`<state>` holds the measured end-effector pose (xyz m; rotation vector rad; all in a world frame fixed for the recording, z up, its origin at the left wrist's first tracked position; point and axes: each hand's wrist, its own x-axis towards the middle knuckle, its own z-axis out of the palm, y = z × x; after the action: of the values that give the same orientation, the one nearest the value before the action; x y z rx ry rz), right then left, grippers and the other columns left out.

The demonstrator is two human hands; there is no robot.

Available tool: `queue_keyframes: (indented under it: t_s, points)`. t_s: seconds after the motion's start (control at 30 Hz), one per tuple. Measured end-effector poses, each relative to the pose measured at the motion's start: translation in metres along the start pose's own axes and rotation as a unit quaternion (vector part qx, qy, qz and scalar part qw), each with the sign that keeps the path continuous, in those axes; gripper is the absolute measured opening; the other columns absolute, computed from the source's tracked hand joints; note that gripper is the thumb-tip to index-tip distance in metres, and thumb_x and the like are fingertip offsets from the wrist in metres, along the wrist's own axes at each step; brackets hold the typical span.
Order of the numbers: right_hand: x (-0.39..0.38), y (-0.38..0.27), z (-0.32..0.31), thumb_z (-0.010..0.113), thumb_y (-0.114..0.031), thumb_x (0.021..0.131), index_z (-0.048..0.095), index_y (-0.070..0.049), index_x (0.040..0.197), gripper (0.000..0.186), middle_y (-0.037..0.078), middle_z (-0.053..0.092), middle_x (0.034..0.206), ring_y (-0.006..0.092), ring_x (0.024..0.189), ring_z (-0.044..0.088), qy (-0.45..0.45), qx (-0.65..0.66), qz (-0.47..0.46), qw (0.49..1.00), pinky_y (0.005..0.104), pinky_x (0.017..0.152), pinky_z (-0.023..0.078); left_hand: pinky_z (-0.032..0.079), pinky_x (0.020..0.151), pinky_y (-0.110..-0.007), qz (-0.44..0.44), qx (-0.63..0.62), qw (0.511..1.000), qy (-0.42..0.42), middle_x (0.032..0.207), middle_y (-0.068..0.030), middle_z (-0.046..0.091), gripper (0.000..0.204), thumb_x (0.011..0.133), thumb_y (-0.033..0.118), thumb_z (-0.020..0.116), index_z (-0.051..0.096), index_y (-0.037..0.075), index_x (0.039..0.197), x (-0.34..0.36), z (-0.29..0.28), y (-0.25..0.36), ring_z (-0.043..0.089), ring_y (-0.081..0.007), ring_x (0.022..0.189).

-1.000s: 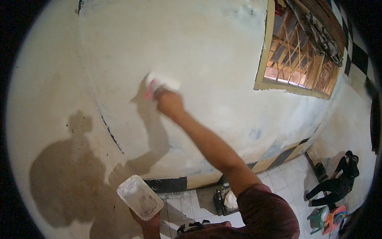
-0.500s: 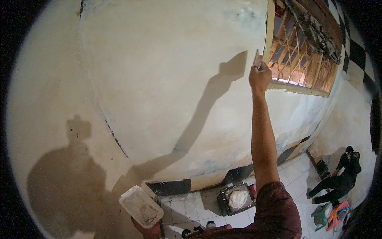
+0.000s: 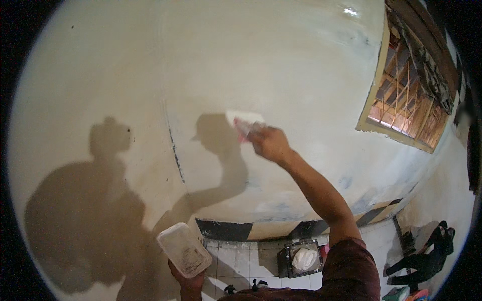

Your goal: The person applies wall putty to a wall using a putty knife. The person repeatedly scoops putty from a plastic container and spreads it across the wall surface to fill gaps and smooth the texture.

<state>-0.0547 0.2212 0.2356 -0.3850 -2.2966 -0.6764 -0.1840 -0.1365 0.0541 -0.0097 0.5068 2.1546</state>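
Note:
My right hand (image 3: 270,143) is closed on a putty scraper (image 3: 245,120), a flat whitish blade with some pink at the grip, slightly blurred. The blade is at the off-white plastered wall (image 3: 281,65), near its middle; I cannot tell whether it touches. Down at the lower left, my left hand (image 3: 190,279) grips a whitish rectangular plastic tub (image 3: 185,250) from below and tilts it. Greyish-brown smears show inside the tub. The fingers beneath it are partly hidden. A dark crack (image 3: 175,153) runs down the wall left of the scraper.
A barred window (image 3: 409,95) with a wooden frame is at the upper right. Black and tan tiles (image 3: 223,230) line the wall's foot. On the white floor stands a dark crate (image 3: 285,263) with a white bag (image 3: 304,259). Another person in dark clothes (image 3: 427,256) is at the right.
My right hand has swung left and down with the scraper, from beside the window to the middle of the wall. The view has shifted; the tub stays in my left hand.

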Motion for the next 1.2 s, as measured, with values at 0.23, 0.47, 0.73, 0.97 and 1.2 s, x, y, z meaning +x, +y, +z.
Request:
queue_keyframes:
  t_s: [0.23, 0.47, 0.73, 0.97, 1.2]
  points:
    - [-0.034, -0.098, 0.012, 0.057, -0.025, 0.079, 0.066, -0.011, 0.102, 0.029, 0.011, 0.053, 0.131, 0.0290, 0.105, 0.061, -0.095, 0.101, -0.224, 0.965, 0.0387, 0.080, 0.055, 0.048, 0.090, -0.052, -0.036, -0.061, 0.998, 0.004, 0.120, -0.0100, 0.057, 0.057, 0.089, 0.051, 0.044, 0.047, 0.013, 0.131, 0.012, -0.020, 0.015, 0.057, -0.0324, 0.109]
    - [0.009, -0.022, 0.035, 0.063, -0.021, 0.075, 0.067, -0.017, 0.095, 0.021, 0.011, 0.059, 0.119, 0.0326, 0.103, 0.061, 0.096, -0.068, -0.064, 0.991, 0.0419, 0.076, 0.054, 0.051, 0.084, -0.054, -0.063, -0.108, 0.991, -0.042, 0.117, -0.0113, 0.059, 0.057, 0.088, 0.052, 0.046, 0.048, 0.012, 0.130, 0.023, -0.030, 0.017, 0.060, -0.0345, 0.103]
    - [0.063, 0.032, 0.060, 0.062, -0.017, 0.076, 0.067, -0.013, 0.095, 0.020, 0.008, 0.061, 0.108, 0.0311, 0.093, 0.063, 0.182, -0.162, -0.105, 0.964, 0.0412, 0.071, 0.057, 0.050, 0.085, -0.054, -0.025, -0.042, 0.997, 0.056, 0.122, -0.0111, 0.056, 0.059, 0.088, 0.053, 0.043, 0.047, 0.012, 0.131, 0.023, -0.024, 0.021, 0.056, -0.0348, 0.109]
    - [0.070, 0.038, 0.057, 0.060, -0.016, 0.076, 0.066, -0.007, 0.099, 0.025, 0.012, 0.061, 0.110, 0.0318, 0.093, 0.064, 0.048, -0.154, -0.057, 0.985, 0.0402, 0.079, 0.055, 0.047, 0.091, -0.052, 0.017, 0.025, 0.999, 0.031, 0.126, -0.0124, 0.053, 0.062, 0.088, 0.053, 0.041, 0.043, 0.012, 0.135, 0.026, -0.022, 0.025, 0.054, -0.0339, 0.113]
    - [0.071, 0.036, 0.060, 0.064, -0.012, 0.069, 0.067, -0.008, 0.093, 0.025, 0.011, 0.063, 0.105, 0.0284, 0.079, 0.065, 0.043, -0.132, -0.034, 0.990, 0.0380, 0.069, 0.055, 0.047, 0.091, -0.052, -0.005, -0.016, 0.998, 0.053, 0.124, -0.0129, 0.054, 0.063, 0.088, 0.053, 0.041, 0.043, 0.011, 0.134, 0.032, -0.017, 0.021, 0.055, -0.0336, 0.111]
